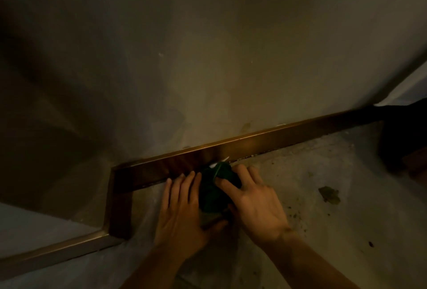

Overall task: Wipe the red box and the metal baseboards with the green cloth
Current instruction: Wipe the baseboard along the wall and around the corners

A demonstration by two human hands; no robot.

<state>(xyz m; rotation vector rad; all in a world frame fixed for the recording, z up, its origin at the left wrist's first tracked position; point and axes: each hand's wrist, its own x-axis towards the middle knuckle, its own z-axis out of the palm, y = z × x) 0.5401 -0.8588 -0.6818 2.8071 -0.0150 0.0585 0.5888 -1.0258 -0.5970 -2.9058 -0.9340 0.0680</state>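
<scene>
A dark green cloth [213, 193] lies bunched on the concrete floor against the foot of a bronze metal baseboard [265, 141]. My left hand [182, 210] lies flat beside the cloth on its left, fingertips reaching the baseboard. My right hand [251, 201] presses on the cloth from the right, with the index finger lying over its top. The baseboard runs along the wall, turns a corner at the left [120, 198] and continues lower left. No red box is in view.
A grey plaster wall [208, 57] rises above the baseboard. The dusty floor [323, 173] carries a greenish stain [329, 194] and dark specks at the right. A dark object [404, 136] stands at the far right edge. The light is dim.
</scene>
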